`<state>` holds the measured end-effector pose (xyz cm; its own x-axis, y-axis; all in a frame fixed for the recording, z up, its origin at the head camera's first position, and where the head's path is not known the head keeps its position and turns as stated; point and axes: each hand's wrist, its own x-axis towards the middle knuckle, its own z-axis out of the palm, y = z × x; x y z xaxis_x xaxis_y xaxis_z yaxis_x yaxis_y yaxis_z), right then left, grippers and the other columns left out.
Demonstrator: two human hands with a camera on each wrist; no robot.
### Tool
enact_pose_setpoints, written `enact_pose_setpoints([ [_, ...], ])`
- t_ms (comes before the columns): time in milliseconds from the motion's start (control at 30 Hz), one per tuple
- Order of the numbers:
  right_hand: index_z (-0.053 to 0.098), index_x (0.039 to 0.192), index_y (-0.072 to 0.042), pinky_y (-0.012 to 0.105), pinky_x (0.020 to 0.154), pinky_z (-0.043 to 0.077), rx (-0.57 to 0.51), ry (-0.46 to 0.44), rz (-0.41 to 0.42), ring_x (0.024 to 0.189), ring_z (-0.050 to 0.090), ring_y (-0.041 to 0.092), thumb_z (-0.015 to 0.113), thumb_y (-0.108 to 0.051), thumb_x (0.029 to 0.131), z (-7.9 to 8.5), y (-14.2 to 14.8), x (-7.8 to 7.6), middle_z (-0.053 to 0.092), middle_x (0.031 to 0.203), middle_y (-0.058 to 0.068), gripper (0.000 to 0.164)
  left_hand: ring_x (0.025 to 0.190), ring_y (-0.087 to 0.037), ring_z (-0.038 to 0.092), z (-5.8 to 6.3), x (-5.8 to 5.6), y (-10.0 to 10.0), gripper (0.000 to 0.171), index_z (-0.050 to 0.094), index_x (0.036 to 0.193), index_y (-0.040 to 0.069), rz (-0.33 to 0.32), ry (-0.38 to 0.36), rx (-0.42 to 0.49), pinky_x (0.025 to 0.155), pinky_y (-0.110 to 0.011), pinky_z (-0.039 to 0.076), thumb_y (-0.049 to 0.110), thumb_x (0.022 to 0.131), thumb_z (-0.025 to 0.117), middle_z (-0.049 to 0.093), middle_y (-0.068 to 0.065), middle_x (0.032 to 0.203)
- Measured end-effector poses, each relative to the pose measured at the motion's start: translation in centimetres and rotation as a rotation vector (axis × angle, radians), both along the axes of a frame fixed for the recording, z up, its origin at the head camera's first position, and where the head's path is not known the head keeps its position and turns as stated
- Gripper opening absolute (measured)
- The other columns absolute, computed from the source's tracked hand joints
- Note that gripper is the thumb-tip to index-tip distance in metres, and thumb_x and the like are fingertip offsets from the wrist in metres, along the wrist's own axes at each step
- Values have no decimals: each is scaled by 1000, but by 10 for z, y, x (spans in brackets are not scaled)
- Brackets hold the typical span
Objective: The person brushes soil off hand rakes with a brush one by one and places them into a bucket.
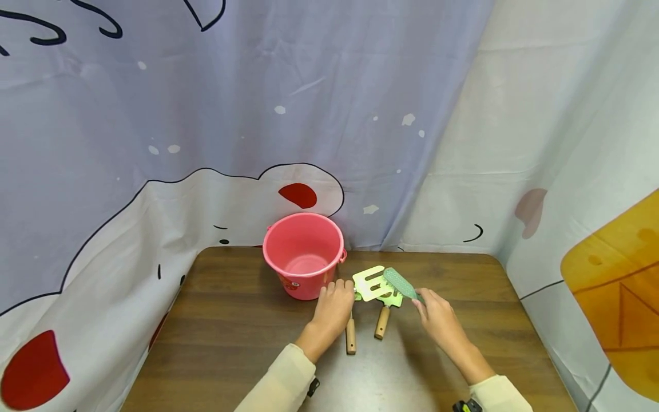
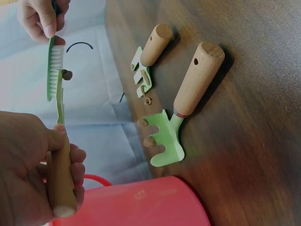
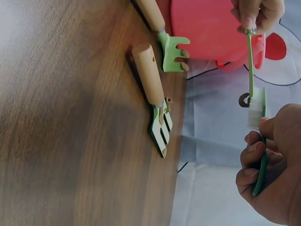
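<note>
My left hand (image 1: 333, 309) grips the wooden handle (image 2: 61, 181) of a small garden fork (image 1: 368, 283) with a flat, slotted light-green head. In my right hand (image 1: 441, 323) is a green brush (image 1: 399, 282), its white bristles (image 3: 256, 110) against the fork's head. A brown lump (image 2: 67, 75) clings near the fork's tip. Below them on the table lie a small green hand rake (image 2: 169, 141) and a second garden fork (image 3: 149, 75), both with wooden handles and brown bits on their tines. From above, the held fork partly covers them.
A pink bucket (image 1: 305, 280) stands at the back of the wooden table (image 1: 231, 332), just beyond my left hand. Behind the table's far edge hangs a printed curtain (image 1: 309, 86), which continues along the right side.
</note>
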<state>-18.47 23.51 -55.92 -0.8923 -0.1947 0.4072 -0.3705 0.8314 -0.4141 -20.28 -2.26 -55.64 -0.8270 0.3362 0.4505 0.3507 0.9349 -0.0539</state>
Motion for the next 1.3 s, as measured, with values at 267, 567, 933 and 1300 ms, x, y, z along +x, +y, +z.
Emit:
enact_pose_setpoints([
  [267, 65, 116, 8, 49, 77, 61, -5, -28, -37, 93, 73, 40, 69, -4, 96, 2, 10, 1, 72, 105, 23, 23, 74, -23, 63, 0, 1, 1, 5, 63, 91, 11, -8, -14, 1, 61, -35, 46, 11, 96, 61, 64, -5, 81],
  [567, 63, 120, 9, 52, 82, 60, -2, -63, -50, 98, 72, 42, 66, -7, 99, 9, 13, 3, 72, 110, 24, 27, 74, -23, 62, -2, 0, 2, 5, 63, 92, 10, -20, -33, 12, 61, -36, 46, 11, 96, 62, 63, -5, 82],
  [933, 67, 116, 2, 43, 77, 60, 31, -36, 29, 93, 74, 29, 71, -8, 96, 11, -21, 17, 73, 102, 12, 23, 74, -24, 62, 2, 0, 6, 5, 63, 93, 9, -29, -60, 21, 62, -36, 47, 12, 95, 66, 63, -6, 82],
  [1300, 67, 111, -1, 39, 69, 59, 73, 15, 57, 81, 71, 22, 74, -7, 92, 9, -39, 22, 69, 91, 6, 21, 74, -23, 61, 3, 0, 9, 18, 63, 92, 9, -31, -45, 15, 63, -37, 48, 17, 87, 78, 62, -5, 81],
])
